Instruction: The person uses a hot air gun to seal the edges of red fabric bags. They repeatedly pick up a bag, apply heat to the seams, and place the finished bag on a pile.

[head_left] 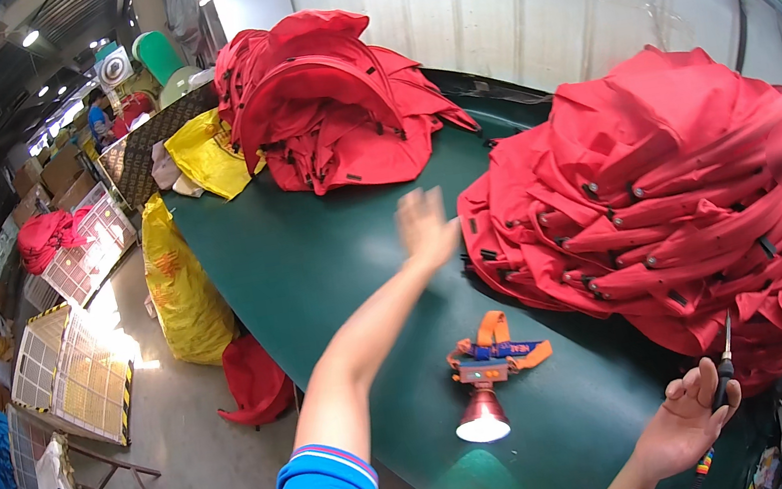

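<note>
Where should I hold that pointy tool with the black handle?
Probably by the black handle, coming from the near side, where the right hand is. The handle looks thicker than the slim metal shaft, which points away from the person, toward the red fabric pile, so fingers should stay behind it.

Worn on the person's head, the left one of two fisheye cameras looks down and forward from above the green worktable, having the left hand and right hand near, the pale wall farther, and the concrete floor toward the left rim.
</note>
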Motion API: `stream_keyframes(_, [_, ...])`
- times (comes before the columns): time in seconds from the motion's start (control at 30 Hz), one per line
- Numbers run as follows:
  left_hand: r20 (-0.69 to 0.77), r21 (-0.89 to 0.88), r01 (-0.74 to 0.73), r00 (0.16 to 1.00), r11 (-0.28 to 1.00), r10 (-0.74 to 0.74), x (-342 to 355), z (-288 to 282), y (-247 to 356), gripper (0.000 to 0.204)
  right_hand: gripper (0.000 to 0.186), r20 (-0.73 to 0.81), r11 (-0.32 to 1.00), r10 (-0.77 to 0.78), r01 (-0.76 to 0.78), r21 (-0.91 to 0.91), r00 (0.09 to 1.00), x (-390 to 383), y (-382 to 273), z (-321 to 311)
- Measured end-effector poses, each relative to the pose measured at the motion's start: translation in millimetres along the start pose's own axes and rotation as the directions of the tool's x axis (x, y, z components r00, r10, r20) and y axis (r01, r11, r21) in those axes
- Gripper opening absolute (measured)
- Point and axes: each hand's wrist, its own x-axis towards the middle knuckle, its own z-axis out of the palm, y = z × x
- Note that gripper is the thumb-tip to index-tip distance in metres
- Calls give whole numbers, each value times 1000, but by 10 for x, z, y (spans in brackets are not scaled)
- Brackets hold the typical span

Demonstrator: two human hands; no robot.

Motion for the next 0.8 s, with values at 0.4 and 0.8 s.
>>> stream_keyframes(0.4, [-209,124,305,938,944,-276,764,496,-2809,116,33,-373,662,28,-297,-689,927,-468,364,-595])
stream_keyframes(0.8, [-106,276,126,989,953,-100,1623,971,-3658,82,33,-376,388,10,-351,-852,926,-528,747,-672])
